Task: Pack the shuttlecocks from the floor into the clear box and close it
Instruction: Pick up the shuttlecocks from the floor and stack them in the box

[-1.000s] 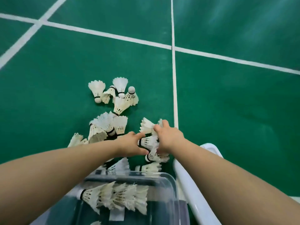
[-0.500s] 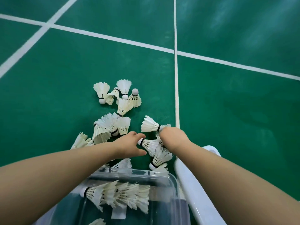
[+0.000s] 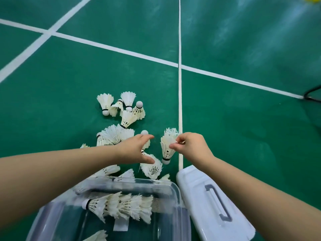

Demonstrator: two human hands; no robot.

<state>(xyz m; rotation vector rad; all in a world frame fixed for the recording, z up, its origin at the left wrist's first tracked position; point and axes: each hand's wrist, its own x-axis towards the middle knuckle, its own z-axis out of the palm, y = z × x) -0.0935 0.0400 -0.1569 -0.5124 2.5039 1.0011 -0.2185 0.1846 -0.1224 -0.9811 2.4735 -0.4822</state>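
Note:
Several white feather shuttlecocks (image 3: 121,112) lie scattered on the green court floor. My right hand (image 3: 191,146) pinches one shuttlecock (image 3: 167,145) by its feathers, cork end down, just left of a white court line. My left hand (image 3: 137,150) reaches into the pile and closes on another shuttlecock (image 3: 145,136) whose cork shows above my fingers. Below the hands stands the clear box (image 3: 175,190), open, with a nested row of shuttlecocks (image 3: 121,206) lying inside. Its white lid (image 3: 208,202) with a grey handle lies on the floor to the right of the box.
White court lines (image 3: 179,84) cross the green floor. A dark thin frame (image 3: 312,96) shows at the right edge, and a yellow object (image 3: 312,0) sits at the top right corner. More shuttlecocks (image 3: 151,168) lie between my hands and the box.
My right hand has lifted one shuttlecock off the pile and holds it upright. My left hand has shifted forward onto another one. The view has dropped closer to the box.

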